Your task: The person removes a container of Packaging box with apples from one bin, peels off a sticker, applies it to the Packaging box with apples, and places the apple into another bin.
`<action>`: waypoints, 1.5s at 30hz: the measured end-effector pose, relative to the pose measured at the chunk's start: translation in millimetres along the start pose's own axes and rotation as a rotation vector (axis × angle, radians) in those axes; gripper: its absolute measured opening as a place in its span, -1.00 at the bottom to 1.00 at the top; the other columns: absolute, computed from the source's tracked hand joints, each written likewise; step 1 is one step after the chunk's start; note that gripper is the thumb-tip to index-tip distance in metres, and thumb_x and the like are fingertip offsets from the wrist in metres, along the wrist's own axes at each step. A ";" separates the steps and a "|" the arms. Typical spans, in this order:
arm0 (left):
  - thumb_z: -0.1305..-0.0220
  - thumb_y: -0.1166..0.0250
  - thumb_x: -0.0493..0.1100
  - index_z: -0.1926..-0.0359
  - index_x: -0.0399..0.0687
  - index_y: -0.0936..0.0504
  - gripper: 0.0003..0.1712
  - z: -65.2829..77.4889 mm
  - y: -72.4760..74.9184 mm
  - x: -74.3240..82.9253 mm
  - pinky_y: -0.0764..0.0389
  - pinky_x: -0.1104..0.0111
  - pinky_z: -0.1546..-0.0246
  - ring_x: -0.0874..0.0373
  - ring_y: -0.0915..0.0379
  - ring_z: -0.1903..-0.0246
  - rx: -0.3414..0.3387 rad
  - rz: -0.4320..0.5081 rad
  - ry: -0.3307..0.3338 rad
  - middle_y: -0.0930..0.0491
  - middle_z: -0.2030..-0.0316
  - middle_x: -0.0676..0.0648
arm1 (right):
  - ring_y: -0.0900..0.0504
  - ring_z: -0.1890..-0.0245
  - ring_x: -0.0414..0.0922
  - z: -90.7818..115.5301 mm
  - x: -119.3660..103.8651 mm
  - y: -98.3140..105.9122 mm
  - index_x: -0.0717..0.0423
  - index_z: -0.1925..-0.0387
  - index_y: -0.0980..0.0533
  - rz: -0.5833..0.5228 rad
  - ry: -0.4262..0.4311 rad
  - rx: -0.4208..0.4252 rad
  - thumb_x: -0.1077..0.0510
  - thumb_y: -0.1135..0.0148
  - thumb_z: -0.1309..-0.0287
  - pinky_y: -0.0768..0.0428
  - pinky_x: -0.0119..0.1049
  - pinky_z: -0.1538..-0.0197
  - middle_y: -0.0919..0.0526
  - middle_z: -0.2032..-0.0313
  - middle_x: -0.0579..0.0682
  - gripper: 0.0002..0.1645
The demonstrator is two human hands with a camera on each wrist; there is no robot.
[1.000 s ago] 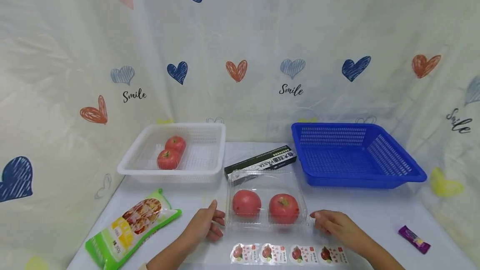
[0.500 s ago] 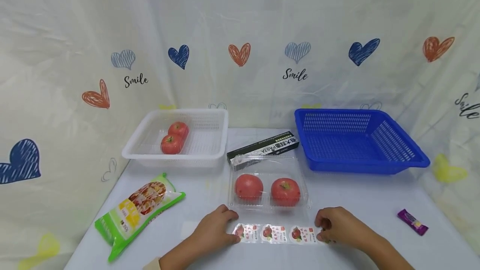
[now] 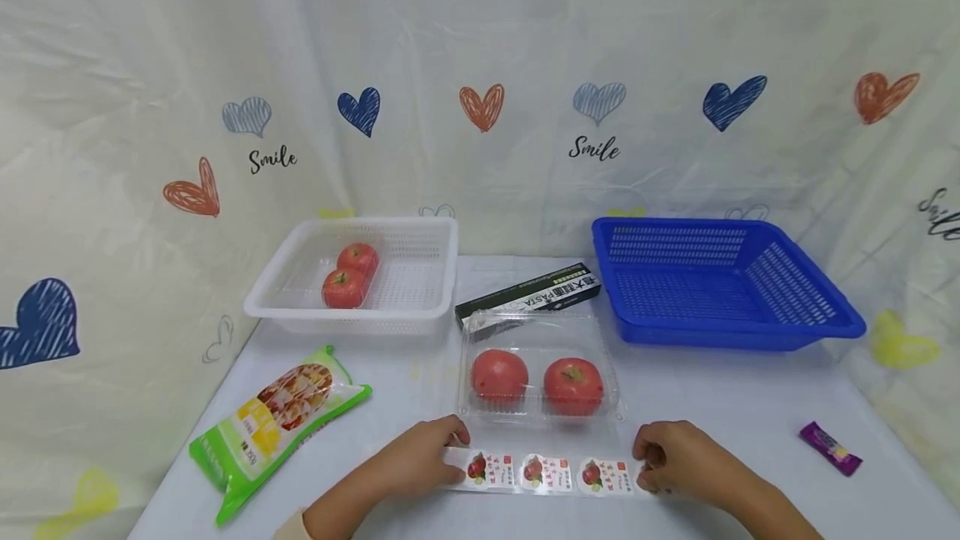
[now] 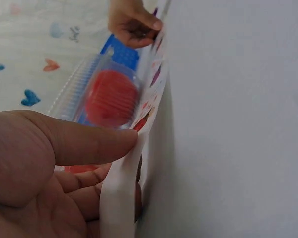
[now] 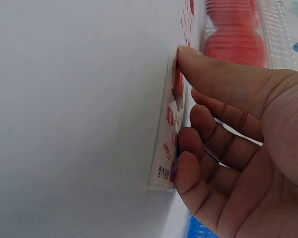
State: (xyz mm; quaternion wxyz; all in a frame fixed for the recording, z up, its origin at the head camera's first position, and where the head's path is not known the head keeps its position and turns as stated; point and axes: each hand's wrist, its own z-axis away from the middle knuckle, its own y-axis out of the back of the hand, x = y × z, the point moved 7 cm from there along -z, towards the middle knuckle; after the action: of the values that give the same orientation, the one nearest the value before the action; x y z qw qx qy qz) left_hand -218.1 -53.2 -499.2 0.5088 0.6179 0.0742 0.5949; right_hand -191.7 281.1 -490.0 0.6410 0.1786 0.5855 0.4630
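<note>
A strip of stickers [image 3: 547, 473], printed with red fruit and red writing, stretches between both hands near the table's front. My left hand [image 3: 423, 458] pinches its left end; in the left wrist view the thumb [image 4: 104, 144] lies on the strip's face with fingers behind. At the other end my right hand [image 3: 686, 461] holds it, the thumb [image 5: 213, 74] pressing the face and curled fingers at the edge. Just beyond the strip sits a clear plastic clamshell box [image 3: 536, 332] with two tomatoes [image 3: 573, 387] inside.
Behind the box lies a black-and-white pasta box [image 3: 525, 297]. A white basket [image 3: 420, 315] with packed tomatoes [image 3: 347, 288] stands back left, a blue basket [image 3: 735, 336] back right. A green food bag [image 3: 281, 427] lies left, a small purple packet [image 3: 830, 448] right.
Both hands have come down from the sides of the clamshell box to the sticker strip and taken its ends. The strip has since shifted slightly, and the left hand moved left along it.
</note>
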 end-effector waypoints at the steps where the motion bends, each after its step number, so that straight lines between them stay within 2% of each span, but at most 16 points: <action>1: -0.02 -0.49 -0.17 0.17 0.11 -0.56 -0.65 0.1 1.4 0.0 -0.52 0.23 0.10 0.27 -0.44 0.25 -0.031 0.048 0.001 -0.55 0.29 0.20 | -0.39 0.52 -0.21 1.1 -1.3 0.7 -0.01 0.42 -0.53 0.000 0.011 0.006 0.09 -0.58 0.18 -0.39 -0.33 0.51 -0.45 0.55 -0.15 -0.67; 6: -0.09 -0.42 -0.34 0.18 0.01 -0.67 -0.74 5.0 5.7 7.2 -0.51 0.34 0.09 0.28 -0.48 0.25 -0.173 0.267 -0.049 -0.65 0.30 0.17 | -0.40 0.50 -0.32 6.8 -21.4 0.2 -0.02 0.42 -0.58 0.023 0.133 -0.017 0.16 -0.51 0.08 -0.45 -0.37 0.47 -0.50 0.53 -0.25 -0.79; 10: -0.15 -0.38 -0.37 0.13 -0.01 -0.71 -0.72 8.1 6.7 18.9 -0.52 0.44 0.15 0.26 -0.51 0.25 -0.273 0.408 -0.089 -0.68 0.25 0.12 | -0.44 0.49 -0.41 6.1 -60.9 -8.6 -0.03 0.37 -0.67 0.032 0.284 -0.047 0.13 -0.37 -0.14 -0.54 -0.40 0.42 -0.57 0.47 -0.38 -0.98; 11: -0.16 -0.37 -0.37 0.10 -0.02 -0.71 -0.72 8.0 7.5 22.6 -0.52 0.45 0.16 0.25 -0.51 0.24 -0.291 0.432 -0.101 -0.68 0.24 0.10 | -0.46 0.46 -0.43 5.5 -74.0 -11.8 -0.04 0.35 -0.68 0.043 0.345 -0.034 0.12 -0.34 -0.18 -0.56 -0.41 0.38 -0.58 0.44 -0.41 -0.96; 14: -0.17 -0.35 -0.38 0.06 -0.08 -0.70 -0.69 4.6 10.8 34.0 -0.54 0.47 0.18 0.23 -0.54 0.23 -0.325 0.484 -0.142 -0.69 0.21 0.07 | -0.50 0.38 -0.44 5.7 -115.5 -20.2 -0.07 0.25 -0.69 0.056 0.567 0.041 0.13 -0.33 -0.21 -0.56 -0.48 0.30 -0.58 0.36 -0.41 -0.92; 17: -0.17 -0.34 -0.41 0.04 -0.15 -0.69 -0.69 -2.9 14.3 44.7 -0.55 0.48 0.23 0.20 -0.56 0.23 -0.344 0.511 -0.178 -0.70 0.21 -0.01 | -0.53 0.29 -0.43 10.1 -150.9 -20.8 -0.07 0.22 -0.68 0.112 0.845 0.220 0.21 -0.41 -0.10 -0.53 -0.57 0.19 -0.58 0.29 -0.34 -0.81; 18: -0.17 -0.33 -0.41 0.04 -0.17 -0.68 -0.69 -5.8 15.1 47.6 -0.55 0.48 0.24 0.19 -0.57 0.24 -0.350 0.514 -0.187 -0.70 0.21 -0.04 | -0.53 0.29 -0.41 10.9 -159.6 -20.0 -0.07 0.23 -0.67 0.125 0.914 0.273 0.24 -0.44 -0.06 -0.51 -0.59 0.18 -0.58 0.28 -0.30 -0.78; 20: -0.18 -0.33 -0.41 0.03 -0.20 -0.68 -0.70 -11.2 15.9 52.2 -0.54 0.49 0.23 0.17 -0.56 0.22 -0.358 0.508 -0.203 -0.69 0.18 -0.10 | -0.54 0.27 -0.38 9.9 -172.2 -18.9 -0.06 0.24 -0.67 0.145 0.999 0.354 0.28 -0.48 0.03 -0.48 -0.62 0.15 -0.57 0.28 -0.26 -0.72; 23: -0.19 -0.33 -0.40 0.02 -0.23 -0.67 -0.69 -17.2 15.7 55.5 -0.52 0.49 0.20 0.16 -0.55 0.19 -0.365 0.488 -0.220 -0.68 0.14 -0.14 | -0.54 0.25 -0.33 4.3 -183.1 -20.9 -0.06 0.24 -0.68 0.166 1.058 0.399 0.29 -0.50 0.07 -0.47 -0.63 0.13 -0.57 0.26 -0.23 -0.69; 26: -0.19 -0.33 -0.40 0.01 -0.23 -0.67 -0.68 -19.9 15.0 56.2 -0.52 0.48 0.16 0.12 -0.55 0.14 -0.371 0.492 -0.229 -0.68 0.13 -0.13 | -0.53 0.24 -0.31 -0.9 -187.3 -24.6 -0.08 0.24 -0.70 0.180 1.079 0.412 0.25 -0.52 0.07 -0.47 -0.63 0.12 -0.56 0.25 -0.21 -0.71; 31: -0.21 -0.29 -0.43 -0.02 -0.24 -0.66 -0.66 -16.6 11.4 55.4 -0.49 0.47 0.06 -0.01 -0.52 0.04 -0.422 0.568 -0.218 -0.67 0.09 -0.15 | -0.51 0.24 -0.28 -0.2 -192.2 -33.6 -0.13 0.25 -0.70 0.242 1.179 0.462 0.16 -0.47 -0.04 -0.48 -0.60 0.11 -0.53 0.26 -0.19 -0.80; 36: -0.22 -0.25 -0.45 -0.03 -0.31 -0.63 -0.66 -6.3 2.1 51.0 -0.48 0.47 0.07 0.09 -0.52 0.10 -0.487 0.656 -0.210 -0.64 0.07 -0.25 | -0.48 0.24 -0.29 1.5 -197.8 -47.9 -0.18 0.26 -0.70 0.272 1.203 0.422 0.09 -0.41 -0.13 -0.44 -0.63 0.08 -0.50 0.28 -0.21 -0.88; 40: -0.22 -0.25 -0.46 -0.03 -0.34 -0.62 -0.67 0.0 -4.1 44.5 -0.48 0.50 0.11 0.22 -0.51 0.19 -0.502 0.686 -0.200 -0.64 0.09 -0.29 | -0.47 0.20 -0.30 2.9 -199.7 -54.5 -0.16 0.31 -0.70 0.263 1.206 0.372 0.10 -0.38 -0.17 -0.44 -0.62 0.04 -0.50 0.27 -0.21 -0.93; 45: -0.21 -0.28 -0.42 0.00 -0.30 -0.66 -0.70 -0.1 -3.3 39.5 -0.49 0.52 0.17 0.28 -0.51 0.23 -0.475 0.614 -0.207 -0.68 0.16 -0.19 | -0.46 0.14 -0.31 2.9 -197.9 -52.6 -0.16 0.34 -0.69 0.277 1.191 0.341 0.12 -0.37 -0.18 -0.43 -0.59 -0.04 -0.50 0.24 -0.22 -0.94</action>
State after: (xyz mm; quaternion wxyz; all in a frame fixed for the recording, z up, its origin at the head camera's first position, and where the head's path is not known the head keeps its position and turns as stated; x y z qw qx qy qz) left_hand -205.3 -24.1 -475.5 0.4407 0.5333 -0.3050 0.6545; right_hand -146.1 96.5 -414.0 0.1019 0.0641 0.8787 0.4619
